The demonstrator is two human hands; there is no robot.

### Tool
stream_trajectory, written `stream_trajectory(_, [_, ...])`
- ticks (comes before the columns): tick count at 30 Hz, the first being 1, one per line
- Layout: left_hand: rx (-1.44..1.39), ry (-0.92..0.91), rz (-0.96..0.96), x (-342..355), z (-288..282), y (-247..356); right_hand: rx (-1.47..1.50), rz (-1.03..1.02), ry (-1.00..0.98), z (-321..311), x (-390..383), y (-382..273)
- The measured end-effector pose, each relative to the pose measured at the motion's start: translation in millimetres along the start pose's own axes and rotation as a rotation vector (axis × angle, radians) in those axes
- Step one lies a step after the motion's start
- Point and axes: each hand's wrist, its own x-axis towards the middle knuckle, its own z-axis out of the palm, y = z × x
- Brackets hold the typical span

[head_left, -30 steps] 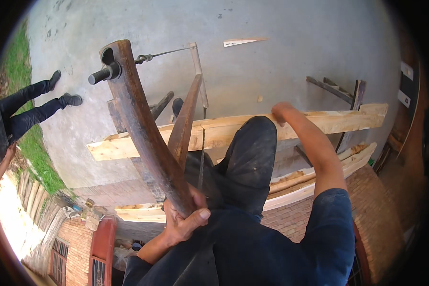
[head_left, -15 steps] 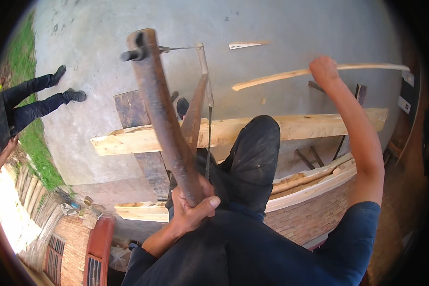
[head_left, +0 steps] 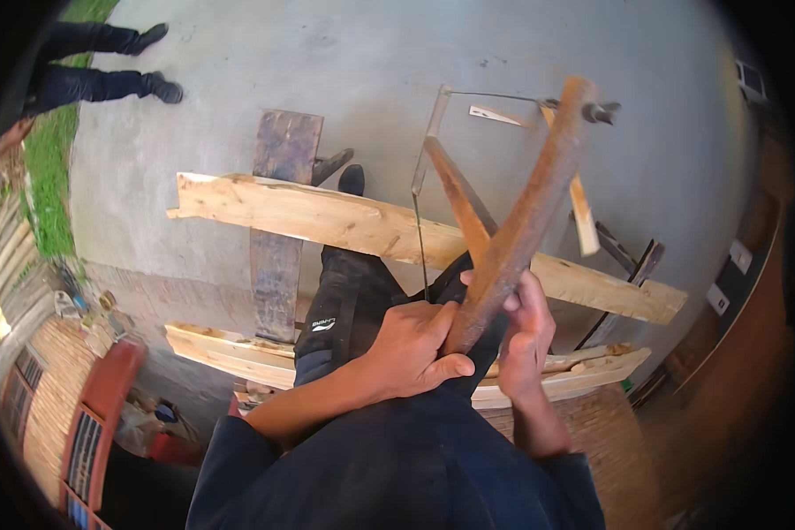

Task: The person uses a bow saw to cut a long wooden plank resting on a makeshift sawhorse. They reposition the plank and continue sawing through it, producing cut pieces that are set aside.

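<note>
A wooden frame saw (head_left: 530,208) slants up from my lap, its thin blade and far arm on the left and a cord across the top. My left hand (head_left: 415,349) is closed round the lower end of its near beam. Against the same beam on the right is my right hand (head_left: 526,340), fingers loosely curled about it and partly hidden behind the wood. A long pale board (head_left: 327,216) lies crosswise beyond my knees, passing behind the saw. Farther off, a narrow wood strip (head_left: 583,216) is partly hidden by the saw beam.
A dark plank (head_left: 278,238) and a dark wooden support (head_left: 645,265) sit under the board's two ends. More pale timber (head_left: 230,349) lies close to me. A small white wedge (head_left: 496,116) rests on the concrete floor. At far left stands another person (head_left: 106,84).
My right hand has let go of the wood strip and come in to the saw beam. The saw has swung from leaning left to leaning right, still in my left hand.
</note>
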Motion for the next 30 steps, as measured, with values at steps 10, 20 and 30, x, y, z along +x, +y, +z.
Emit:
stream_trajectory(10, [0.001,0.141,0.189,-45.7,8.1,-43.6,0.14,0.336,0.317,73.8,-36.6,-0.4])
stream_trajectory(20, [-0.101,0.209,0.348,-33.9,25.7,-34.0,0.501,0.271,0.3,86.2,-98.4,-51.3])
stream_trajectory(30, [-0.028,-0.047,0.412,-29.3,31.7,-27.1,0.352,0.367,0.159,72.1,-96.4,-57.9])
